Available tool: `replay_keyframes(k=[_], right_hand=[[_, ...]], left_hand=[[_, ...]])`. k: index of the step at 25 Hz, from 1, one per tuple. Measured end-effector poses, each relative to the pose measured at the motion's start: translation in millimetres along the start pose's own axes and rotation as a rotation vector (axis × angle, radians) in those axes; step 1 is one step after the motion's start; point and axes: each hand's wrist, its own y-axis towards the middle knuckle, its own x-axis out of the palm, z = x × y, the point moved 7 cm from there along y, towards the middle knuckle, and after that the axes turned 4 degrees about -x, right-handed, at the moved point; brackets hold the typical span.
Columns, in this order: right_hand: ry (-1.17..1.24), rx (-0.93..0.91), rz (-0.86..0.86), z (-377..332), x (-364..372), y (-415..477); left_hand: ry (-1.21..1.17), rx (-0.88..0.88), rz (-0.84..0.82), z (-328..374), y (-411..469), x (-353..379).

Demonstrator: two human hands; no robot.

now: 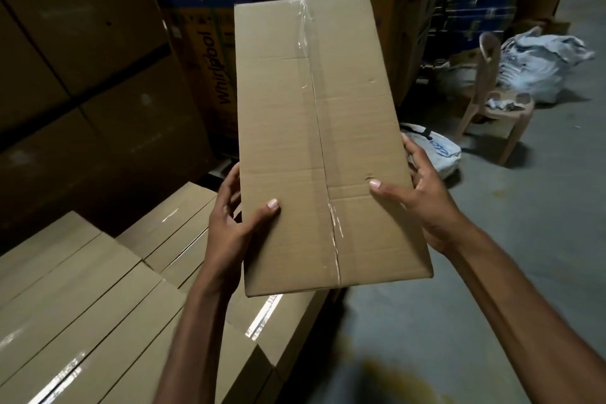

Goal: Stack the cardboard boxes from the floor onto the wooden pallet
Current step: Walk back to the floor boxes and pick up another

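I hold a long, flat cardboard box (314,128), taped down its middle, in the air in front of me. My left hand (234,226) grips its left edge, thumb on the top face and fingers behind. My right hand (416,193) grips the right edge the same way. Below and to the left lies a stack of similar taped boxes (98,305), several side by side, with a lower tier (183,223) behind. The wooden pallet is hidden from view.
Tall brown cartons (82,75) and a printed appliance carton (210,52) form a wall behind the stack. On the grey floor (492,289) to the right stand a plastic chair (495,98), a white sack (436,151) and a bundle of white bags (551,59).
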Motion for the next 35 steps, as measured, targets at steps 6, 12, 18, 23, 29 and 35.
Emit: replay_keyframes(k=[6,12,18,23,29,35], right_hand=[[-0.100,0.074,-0.120,12.1,-8.8,89.0],[-0.165,0.145,-0.179,48.7,-44.2,192.3],[-0.182,0.321,-0.327,80.9,-87.4,315.5],[-0.341,0.508,-0.471,110.1,-89.8,417.6],[-0.435,0.602,-0.632,164.2,-38.5,518.8],[-0.446,0.537,-0.711,179.4,12.1,593.1]], left_hand=[[-0.079,-0.057,-0.138,8.3,87.1,36.3],[-0.015,-0.178,-0.127,-3.1,167.5,93.3],[-0.014,-0.310,0.103,-44.7,244.0,145.8],[0.017,-0.524,0.211,-64.1,307.8,175.7],[0.027,-0.682,0.324,-83.7,381.5,165.1],[0.014,-0.634,0.419,-102.7,442.0,133.3]])
